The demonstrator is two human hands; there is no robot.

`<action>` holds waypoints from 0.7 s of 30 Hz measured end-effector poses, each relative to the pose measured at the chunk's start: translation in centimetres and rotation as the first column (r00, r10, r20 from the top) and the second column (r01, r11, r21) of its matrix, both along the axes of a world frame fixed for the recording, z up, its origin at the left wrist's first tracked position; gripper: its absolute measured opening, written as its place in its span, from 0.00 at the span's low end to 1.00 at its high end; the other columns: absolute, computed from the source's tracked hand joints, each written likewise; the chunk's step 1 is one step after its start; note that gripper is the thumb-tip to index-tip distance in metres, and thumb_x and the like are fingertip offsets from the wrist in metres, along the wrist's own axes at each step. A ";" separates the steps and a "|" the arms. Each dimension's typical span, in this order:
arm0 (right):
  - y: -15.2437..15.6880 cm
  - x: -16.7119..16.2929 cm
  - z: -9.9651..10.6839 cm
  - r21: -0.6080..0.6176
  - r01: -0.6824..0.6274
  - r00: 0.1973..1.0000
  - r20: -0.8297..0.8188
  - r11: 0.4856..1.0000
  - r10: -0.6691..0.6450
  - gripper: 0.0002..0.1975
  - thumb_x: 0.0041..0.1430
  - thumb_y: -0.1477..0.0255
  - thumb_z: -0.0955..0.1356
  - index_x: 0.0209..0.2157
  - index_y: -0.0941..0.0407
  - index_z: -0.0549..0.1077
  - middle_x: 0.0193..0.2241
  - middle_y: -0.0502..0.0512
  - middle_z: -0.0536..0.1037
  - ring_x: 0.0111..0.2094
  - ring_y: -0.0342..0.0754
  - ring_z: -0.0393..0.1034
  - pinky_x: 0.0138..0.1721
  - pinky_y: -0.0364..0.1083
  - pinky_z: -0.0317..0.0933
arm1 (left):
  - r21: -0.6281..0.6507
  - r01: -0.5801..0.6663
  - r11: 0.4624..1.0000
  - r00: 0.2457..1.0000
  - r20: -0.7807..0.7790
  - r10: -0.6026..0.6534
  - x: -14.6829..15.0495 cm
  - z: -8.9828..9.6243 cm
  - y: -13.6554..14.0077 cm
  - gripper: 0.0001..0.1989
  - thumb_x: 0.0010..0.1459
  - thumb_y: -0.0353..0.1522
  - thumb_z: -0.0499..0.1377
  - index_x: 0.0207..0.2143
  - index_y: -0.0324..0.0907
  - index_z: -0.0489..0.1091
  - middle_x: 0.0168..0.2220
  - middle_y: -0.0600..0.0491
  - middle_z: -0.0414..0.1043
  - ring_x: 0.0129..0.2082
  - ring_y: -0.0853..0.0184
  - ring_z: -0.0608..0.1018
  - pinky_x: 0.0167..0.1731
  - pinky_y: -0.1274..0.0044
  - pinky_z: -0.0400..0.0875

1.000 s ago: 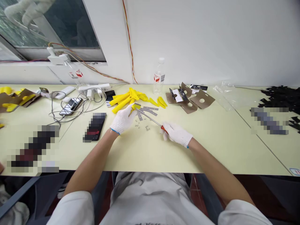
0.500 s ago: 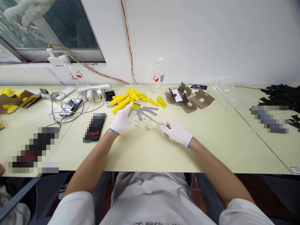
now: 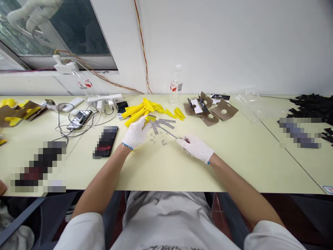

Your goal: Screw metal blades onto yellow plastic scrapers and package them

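White wall (image 3: 229,45) across the back, call that 12. Bench (image 3: 234,170) next, clock centred on its middle; framing nearly as 1 s ago, just nudged a touch. Heap of black parts (image 3: 310,109) far out toward 3, same as before. Brown cardboard (image 3: 224,110) around 2, unmoved. Yellow pile (image 3: 135,111) at 11, same layout. Gloved right hand (image 3: 197,148) at 3: main delta is here. A second ago plenty of red handle showed ahead of its fingers; now they sit further forward and hide almost all of it, only a speck of red left. Half a second ago already looked like this. Gloved left hand (image 3: 135,134) at 10, same spot throughout. Screwdriver (image 3: 169,132): handle inside the right fingers, curled firmly round it; shaft leaves them at 10 and runs to the left hand. Tip gets lost against grey metal, can't tell whether it's seated. Yellow piece (image 3: 150,118): clamped in the left fingers, head sticking out at their 1 to 2, most of the rest behind the glove. Flat metal strips (image 3: 168,121) fanned at 12, just beside that head. Tiny screws (image 3: 163,142) scattered dead centre, between the hands, touching neither.
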State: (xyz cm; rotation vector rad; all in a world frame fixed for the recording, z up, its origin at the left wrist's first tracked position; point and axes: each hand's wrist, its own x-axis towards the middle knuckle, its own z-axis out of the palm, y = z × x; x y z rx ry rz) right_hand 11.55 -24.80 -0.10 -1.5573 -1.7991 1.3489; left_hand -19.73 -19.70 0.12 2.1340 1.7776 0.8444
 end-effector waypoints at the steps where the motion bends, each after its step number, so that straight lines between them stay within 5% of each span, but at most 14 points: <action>1: -0.1 0.0 0.1 -0.041 0.014 1.000 0.007 0.999 -0.014 0.24 0.72 0.46 0.69 0.33 0.51 0.67 0.22 0.48 0.72 0.19 0.43 0.59 0.22 0.44 0.53 | 0.002 0.002 1.000 1.000 -0.003 -0.002 0.0 0.0 0.0 0.16 0.78 0.41 0.57 0.57 0.42 0.78 0.33 0.52 0.78 0.31 0.61 0.81 0.36 0.75 0.72; 5: -0.1 0.0 0.3 -0.132 -0.062 0.997 -0.061 0.989 0.054 0.31 0.77 0.42 0.58 0.34 0.52 0.71 0.23 0.51 0.74 0.18 0.43 0.57 0.20 0.45 0.52 | 0.002 0.029 1.000 1.000 -0.006 -0.029 0.0 0.1 -0.1 0.16 0.79 0.41 0.56 0.57 0.42 0.78 0.35 0.51 0.79 0.32 0.62 0.81 0.38 0.74 0.73; 9: 0.2 0.2 -0.3 0.037 -0.040 0.997 0.061 0.999 0.037 0.28 0.71 0.43 0.69 0.30 0.52 0.66 0.21 0.48 0.70 0.21 0.43 0.60 0.24 0.44 0.52 | 0.004 0.011 1.000 1.000 0.013 -0.011 0.1 0.2 -0.2 0.17 0.78 0.39 0.58 0.59 0.41 0.78 0.34 0.51 0.79 0.32 0.62 0.82 0.40 0.75 0.75; 14: 0.3 0.2 -0.6 -0.096 -0.099 0.995 -0.042 0.990 0.095 0.32 0.78 0.43 0.57 0.34 0.53 0.73 0.24 0.52 0.76 0.19 0.43 0.57 0.23 0.45 0.53 | -0.016 0.021 1.000 1.000 0.016 -0.021 0.2 0.3 -0.3 0.18 0.78 0.40 0.58 0.60 0.41 0.78 0.34 0.51 0.79 0.33 0.61 0.83 0.43 0.74 0.75; 18: 0.5 0.2 -0.9 0.064 -0.044 0.998 0.048 0.997 0.041 0.26 0.74 0.45 0.66 0.32 0.53 0.70 0.25 0.51 0.76 0.23 0.44 0.61 0.25 0.44 0.53 | 0.003 0.018 1.000 1.000 0.022 -0.018 0.2 0.3 -0.3 0.18 0.77 0.39 0.57 0.59 0.40 0.78 0.35 0.50 0.79 0.36 0.60 0.83 0.44 0.74 0.75; 21: 0.5 0.3 -0.8 -0.032 -0.045 0.997 0.061 0.998 0.046 0.27 0.76 0.45 0.62 0.34 0.53 0.71 0.24 0.51 0.76 0.21 0.44 0.59 0.25 0.44 0.53 | 0.006 0.026 1.000 1.000 0.009 -0.026 0.2 0.4 -0.3 0.18 0.77 0.40 0.57 0.59 0.40 0.78 0.36 0.50 0.80 0.35 0.60 0.83 0.43 0.74 0.75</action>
